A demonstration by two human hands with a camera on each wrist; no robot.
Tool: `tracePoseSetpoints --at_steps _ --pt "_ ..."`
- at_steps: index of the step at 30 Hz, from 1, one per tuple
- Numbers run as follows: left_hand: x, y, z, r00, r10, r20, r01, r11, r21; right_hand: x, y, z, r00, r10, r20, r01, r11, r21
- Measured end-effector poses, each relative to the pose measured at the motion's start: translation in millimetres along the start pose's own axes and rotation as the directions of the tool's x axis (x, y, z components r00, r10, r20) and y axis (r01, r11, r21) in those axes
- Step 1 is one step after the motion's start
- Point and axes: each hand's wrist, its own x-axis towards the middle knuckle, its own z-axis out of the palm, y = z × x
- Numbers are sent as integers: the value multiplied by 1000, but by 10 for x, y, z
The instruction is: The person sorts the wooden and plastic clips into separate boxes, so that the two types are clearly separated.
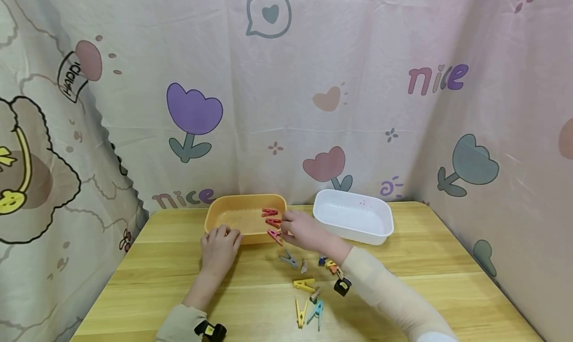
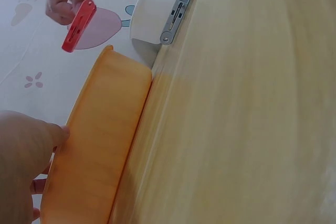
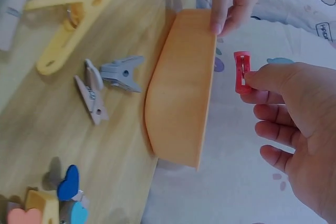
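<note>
Patterned cloth [image 1: 268, 116] hangs behind your wood-grain table [image 1: 147, 267]. Your left hand [image 1: 219, 250] grips the orange tub [image 1: 255, 239] by its near rim, thumb outside, fingers over the edge, probably to steady it. Two red clips [image 1: 269, 212] show at the tub's right end. Above the rim, your right hand [image 1: 304, 230] pinches a single clip [image 3: 242, 72] between thumb and forefinger, likely for precise placing. Nearer you, assorted loose clips [image 1: 304, 284] lie within easy reach. White tub [image 1: 351, 215] stands farther right, apart from the orange.
</note>
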Motion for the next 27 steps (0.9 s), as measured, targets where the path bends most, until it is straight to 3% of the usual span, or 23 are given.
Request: tracePoseSetpoints --at_steps 14,27 --pt "13 -13 9 1000 3 -8 -3 1000 -12 344 117 21 998 19 -54 -20 1000 -16" --pt "1 1 -5 1000 -11 18 11 1000 -10 625 181 128 998 53 -17 -53 998 -30"
